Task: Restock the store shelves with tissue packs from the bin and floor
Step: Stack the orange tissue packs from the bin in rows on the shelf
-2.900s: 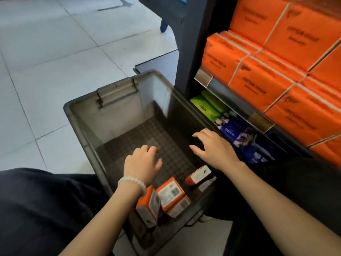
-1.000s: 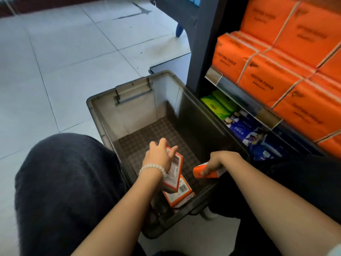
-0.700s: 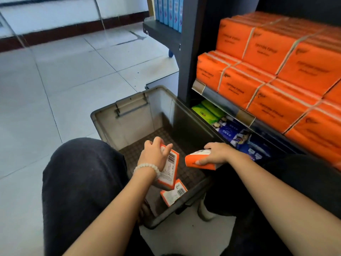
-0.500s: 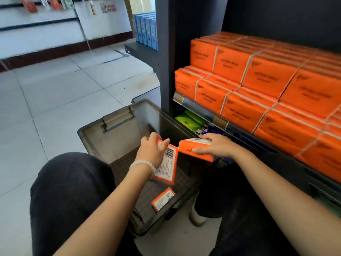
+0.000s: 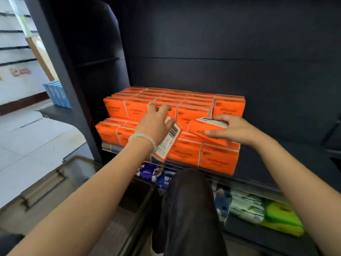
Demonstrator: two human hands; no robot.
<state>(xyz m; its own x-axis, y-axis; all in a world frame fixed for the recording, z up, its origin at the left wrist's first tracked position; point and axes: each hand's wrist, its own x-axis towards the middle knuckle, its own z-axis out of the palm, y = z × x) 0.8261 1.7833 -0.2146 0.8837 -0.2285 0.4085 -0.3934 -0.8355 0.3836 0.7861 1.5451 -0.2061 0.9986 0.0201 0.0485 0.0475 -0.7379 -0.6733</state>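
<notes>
Hands hide pack faces; lettering blurred.

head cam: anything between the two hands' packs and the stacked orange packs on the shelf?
Head view: nothing separate. Left hand holds its barcode pack and right hand its pack right in front of the shelf stack, overlapping it; contact unclear.

Items I log apart from the work:
- blue boxes, upright in a row on a side ledge, far left of the grip
- white floor tiles, below-left
- blue packets, lower shelf, beneath the grip
- green packets, lower right
- dark trouser knee, centre foreground
</notes>
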